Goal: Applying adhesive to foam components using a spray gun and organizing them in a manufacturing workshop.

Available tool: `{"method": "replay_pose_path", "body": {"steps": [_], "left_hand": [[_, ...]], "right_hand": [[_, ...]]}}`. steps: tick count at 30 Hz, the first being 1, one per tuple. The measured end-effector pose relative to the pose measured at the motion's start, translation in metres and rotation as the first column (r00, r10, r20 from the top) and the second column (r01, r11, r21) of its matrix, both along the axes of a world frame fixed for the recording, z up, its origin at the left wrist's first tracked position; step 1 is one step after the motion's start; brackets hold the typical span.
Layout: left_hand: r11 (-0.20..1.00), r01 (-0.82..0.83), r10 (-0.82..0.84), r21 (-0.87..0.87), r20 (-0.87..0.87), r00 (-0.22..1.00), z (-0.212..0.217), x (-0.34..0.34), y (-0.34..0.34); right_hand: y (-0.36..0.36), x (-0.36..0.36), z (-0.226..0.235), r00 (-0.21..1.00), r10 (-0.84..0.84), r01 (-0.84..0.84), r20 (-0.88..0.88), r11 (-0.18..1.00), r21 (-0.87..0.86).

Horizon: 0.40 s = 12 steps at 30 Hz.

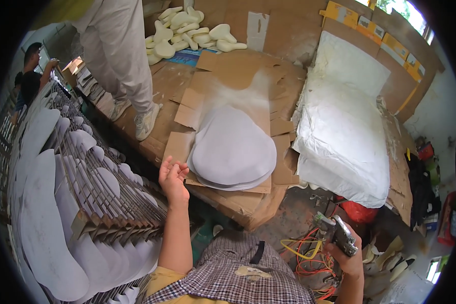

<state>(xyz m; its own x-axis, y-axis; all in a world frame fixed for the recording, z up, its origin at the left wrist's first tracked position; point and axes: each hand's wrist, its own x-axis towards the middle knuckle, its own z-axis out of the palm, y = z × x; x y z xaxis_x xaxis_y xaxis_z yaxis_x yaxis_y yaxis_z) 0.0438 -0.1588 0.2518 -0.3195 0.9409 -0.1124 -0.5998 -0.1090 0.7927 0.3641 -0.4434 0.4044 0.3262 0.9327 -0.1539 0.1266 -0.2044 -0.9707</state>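
A stack of thin grey, roughly saddle-shaped pieces (233, 147) lies on a cardboard-covered table in front of me. My left hand (174, 181) is raised by the stack's near left edge, fingers loosely bent and apart, with nothing in it. I cannot tell whether it touches the cardboard. Low on the right, my right hand (347, 256) is wrapped round a metal spray gun (343, 236), well away from the stack. Yellow and orange hoses (309, 249) hang near the gun. Pale overspray dusts the cardboard (238, 93) behind the stack.
On the left stands a wire rack (104, 202) hung with many grey pieces. Cream foam bicycle-saddle pads (185, 30) are heaped at the back. A person (116, 50) stands on the cardboard at back left. White-coated sheeting (344, 126) covers a surface at right.
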Motion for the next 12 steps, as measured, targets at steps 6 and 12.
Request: {"method": "replay_pose_path", "body": {"steps": [6, 12], "left_hand": [[0.949, 0.033, -0.113, -0.313, -0.241, 0.964, -0.084, 0.011, 0.034], [0.898, -0.045, -0.344, -0.439, -0.761, 0.550, -0.140, 0.012, 0.057]], "right_hand": [[0.042, -0.004, 0.009, 0.989, 0.014, 0.018, -0.146, 0.976, 0.219], [0.013, 0.018, -0.008, 0.973, 0.232, -0.232, -0.007, 0.973, 0.010]]}}
